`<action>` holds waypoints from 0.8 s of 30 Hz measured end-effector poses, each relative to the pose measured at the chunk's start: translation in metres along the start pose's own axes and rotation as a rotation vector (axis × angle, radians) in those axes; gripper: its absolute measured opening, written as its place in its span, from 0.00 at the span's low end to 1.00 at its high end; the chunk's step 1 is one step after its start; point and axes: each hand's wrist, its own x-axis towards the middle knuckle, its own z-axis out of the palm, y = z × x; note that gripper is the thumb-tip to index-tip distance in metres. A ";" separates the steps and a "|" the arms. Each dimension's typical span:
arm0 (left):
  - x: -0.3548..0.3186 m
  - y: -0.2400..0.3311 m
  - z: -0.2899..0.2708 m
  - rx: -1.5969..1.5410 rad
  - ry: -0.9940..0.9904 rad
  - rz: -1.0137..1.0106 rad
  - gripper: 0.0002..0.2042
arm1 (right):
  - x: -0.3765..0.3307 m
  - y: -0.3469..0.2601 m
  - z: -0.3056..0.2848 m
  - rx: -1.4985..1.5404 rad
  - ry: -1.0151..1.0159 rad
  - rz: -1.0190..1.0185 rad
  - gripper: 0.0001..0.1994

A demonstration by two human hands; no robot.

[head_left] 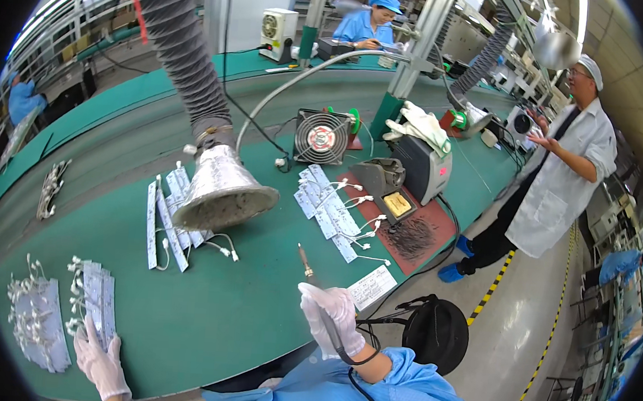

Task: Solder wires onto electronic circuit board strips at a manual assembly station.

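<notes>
A white-gloved right hand [330,317] grips a soldering iron [305,263], its tip angled up over the green worktop [216,320], while the left hand [101,364] rests extended fingers on the near end of pale circuit strips [101,297] at the worktop's left; whether it grasps them cannot be told. A metal fume hood [222,182] hangs beyond.

Yellow-and-black tape [491,288] lines the pale floor [523,319] (glossy in places), a tubular light [581,23] glowing overhead.
</notes>
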 end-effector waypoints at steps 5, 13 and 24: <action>-0.015 -0.015 -0.009 -0.364 -0.069 -0.127 0.29 | -0.032 0.042 0.016 0.301 -0.122 0.068 0.06; -0.014 0.004 -0.011 -0.255 0.173 -0.093 0.28 | -0.015 0.007 0.010 0.217 -0.098 0.273 0.18; -0.039 0.022 0.000 0.175 0.270 -0.157 0.26 | -0.014 -0.018 0.011 0.251 -0.139 0.354 0.17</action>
